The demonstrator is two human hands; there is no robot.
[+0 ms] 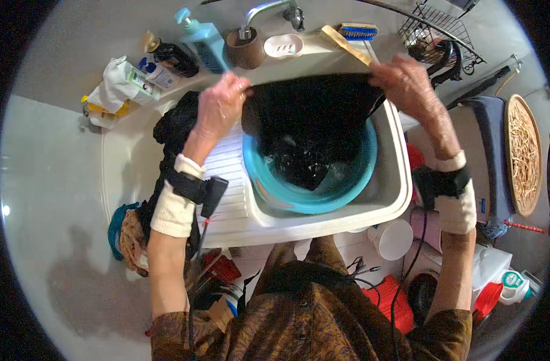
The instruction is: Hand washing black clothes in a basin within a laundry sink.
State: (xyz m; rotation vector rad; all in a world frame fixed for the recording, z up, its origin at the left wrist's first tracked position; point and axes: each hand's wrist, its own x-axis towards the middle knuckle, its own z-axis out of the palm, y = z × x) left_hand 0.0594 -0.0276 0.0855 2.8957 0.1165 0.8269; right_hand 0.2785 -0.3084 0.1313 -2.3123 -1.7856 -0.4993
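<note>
My left hand (223, 101) and my right hand (403, 85) are raised apart above a laundry sink (401, 180), each shut on an upper edge of a wet black cloth (308, 104). The cloth hangs stretched between them. Its lower part drops into a round teal plastic basin (311, 205), where dark wet folds glisten. That basin stands in the sink bowl, right of the ribbed washboard (225, 176). Beyond my left wrist a heap of black laundry (180, 122) lies on the sink's left side. The garment's exact kind cannot be made out.
A faucet (266, 9), a blue pump bottle (207, 45), a dark bottle (175, 58), a soap dish (284, 46) and a blue-bristled brush (358, 31) line the back. A wooden handle (347, 45) lies near my right hand. Right are a wire basket (437, 29) and a white bucket (394, 239).
</note>
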